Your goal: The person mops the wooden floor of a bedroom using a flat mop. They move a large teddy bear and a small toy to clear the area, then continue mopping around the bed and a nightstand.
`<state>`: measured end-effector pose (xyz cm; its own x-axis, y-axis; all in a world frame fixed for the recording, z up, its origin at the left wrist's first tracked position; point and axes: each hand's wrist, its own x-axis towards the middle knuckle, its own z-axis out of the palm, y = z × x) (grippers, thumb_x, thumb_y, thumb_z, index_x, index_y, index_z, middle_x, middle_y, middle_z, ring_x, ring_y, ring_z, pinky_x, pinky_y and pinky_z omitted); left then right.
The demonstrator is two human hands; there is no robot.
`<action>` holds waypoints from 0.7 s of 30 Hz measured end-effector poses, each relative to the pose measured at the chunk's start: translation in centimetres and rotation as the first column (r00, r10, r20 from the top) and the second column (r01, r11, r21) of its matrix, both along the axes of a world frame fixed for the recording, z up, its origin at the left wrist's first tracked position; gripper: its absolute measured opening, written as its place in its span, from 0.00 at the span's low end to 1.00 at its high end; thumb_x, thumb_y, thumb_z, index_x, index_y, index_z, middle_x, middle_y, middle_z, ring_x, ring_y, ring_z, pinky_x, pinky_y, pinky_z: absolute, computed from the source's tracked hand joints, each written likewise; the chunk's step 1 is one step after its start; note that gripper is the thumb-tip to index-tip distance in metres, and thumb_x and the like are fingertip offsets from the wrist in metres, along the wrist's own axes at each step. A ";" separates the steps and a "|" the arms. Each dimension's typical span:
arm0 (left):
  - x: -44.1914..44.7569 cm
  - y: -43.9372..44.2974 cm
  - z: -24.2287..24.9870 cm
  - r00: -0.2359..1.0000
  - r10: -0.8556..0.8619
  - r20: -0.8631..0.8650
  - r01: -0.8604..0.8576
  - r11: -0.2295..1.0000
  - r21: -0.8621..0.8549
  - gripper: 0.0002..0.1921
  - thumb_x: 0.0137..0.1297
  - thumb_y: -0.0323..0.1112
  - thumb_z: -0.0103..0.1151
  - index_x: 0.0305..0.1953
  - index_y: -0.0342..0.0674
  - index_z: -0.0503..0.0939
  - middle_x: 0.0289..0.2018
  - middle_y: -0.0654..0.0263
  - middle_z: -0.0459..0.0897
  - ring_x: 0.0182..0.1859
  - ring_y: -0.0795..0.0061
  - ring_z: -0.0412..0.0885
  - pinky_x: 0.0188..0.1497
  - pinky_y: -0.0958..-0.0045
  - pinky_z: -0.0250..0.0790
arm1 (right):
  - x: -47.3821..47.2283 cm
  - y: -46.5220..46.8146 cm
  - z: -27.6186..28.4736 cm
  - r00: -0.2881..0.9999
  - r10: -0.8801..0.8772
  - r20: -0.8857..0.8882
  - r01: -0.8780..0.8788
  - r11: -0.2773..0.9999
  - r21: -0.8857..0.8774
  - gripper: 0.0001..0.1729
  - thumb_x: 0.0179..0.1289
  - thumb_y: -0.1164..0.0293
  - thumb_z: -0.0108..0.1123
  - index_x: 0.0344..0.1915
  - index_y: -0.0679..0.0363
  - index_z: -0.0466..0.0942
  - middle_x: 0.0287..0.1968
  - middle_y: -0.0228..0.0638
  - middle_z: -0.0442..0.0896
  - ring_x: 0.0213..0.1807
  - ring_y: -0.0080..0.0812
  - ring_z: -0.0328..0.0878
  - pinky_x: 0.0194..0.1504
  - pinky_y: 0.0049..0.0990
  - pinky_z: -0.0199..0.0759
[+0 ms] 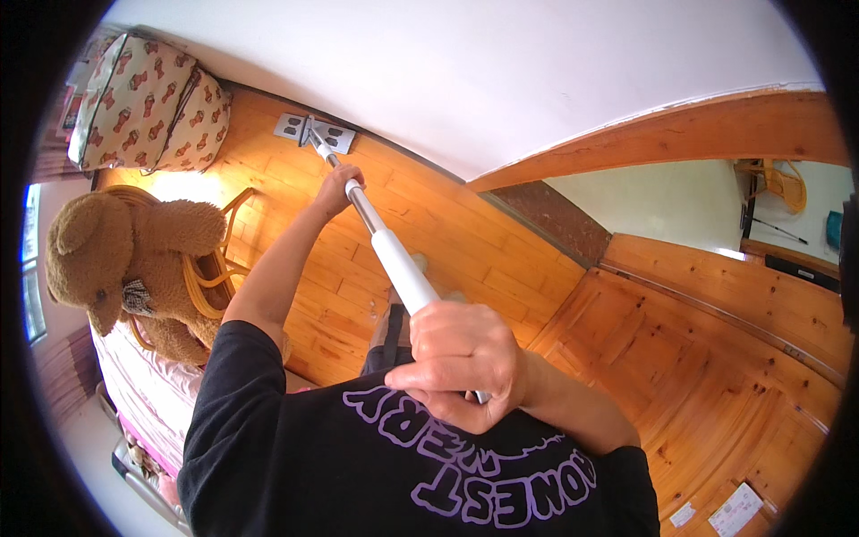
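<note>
A flat mop with a white and metal pole [402,268] runs from my chest down to the wooden floor. My right hand [463,366] is closed around the upper end of its pole, close to my black shirt. Farther down the pole, my left hand [340,188] grips it with the arm stretched out. The grey flat mop head [314,133] lies on the floorboards along the foot of the white wall. What is under the mop head is hidden.
A large brown teddy bear [161,255] sits on a rattan chair [201,288] at the left. Behind it stands a patterned fabric storage cover [144,111]. A bed with pink bedding [141,382] is at lower left, a wooden door [644,362] at the right.
</note>
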<state>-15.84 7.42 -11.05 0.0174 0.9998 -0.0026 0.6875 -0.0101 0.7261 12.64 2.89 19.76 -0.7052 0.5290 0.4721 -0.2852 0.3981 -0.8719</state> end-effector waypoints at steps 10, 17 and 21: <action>13.1 -3.1 0.3 0.982 -0.182 0.048 0.177 0.980 0.095 0.06 0.46 0.25 0.59 0.25 0.40 0.72 0.26 0.62 0.76 0.36 0.59 0.74 0.41 0.65 0.67 | 11.3 -5.5 2.4 0.992 -0.122 0.021 0.123 0.991 -0.056 0.13 0.38 0.79 0.55 0.28 0.64 0.81 0.14 0.30 0.68 0.16 0.27 0.67 0.24 0.28 0.68; 27.0 -8.3 0.9 0.960 -0.274 0.055 0.270 0.960 0.068 0.07 0.44 0.31 0.61 0.29 0.43 0.76 0.29 0.62 0.77 0.40 0.57 0.73 0.44 0.62 0.67 | 22.8 -12.5 5.5 0.971 -0.189 0.150 0.200 0.978 -0.065 0.12 0.38 0.79 0.57 0.28 0.63 0.82 0.13 0.30 0.66 0.16 0.29 0.67 0.25 0.29 0.70; 35.4 -11.2 1.7 0.943 -0.306 0.133 0.289 0.948 0.135 0.10 0.41 0.27 0.61 0.27 0.42 0.73 0.26 0.60 0.76 0.37 0.55 0.73 0.40 0.61 0.67 | 28.6 -16.3 7.7 0.951 -0.242 0.191 0.254 0.966 -0.038 0.08 0.40 0.77 0.54 0.23 0.64 0.79 0.12 0.31 0.68 0.14 0.29 0.67 0.22 0.27 0.68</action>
<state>19.56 -3.82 -9.33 0.3056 0.9426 0.1345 0.5241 -0.2844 0.8028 41.19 -13.44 27.46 -0.6192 0.7223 0.3079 -0.0169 0.3797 -0.9250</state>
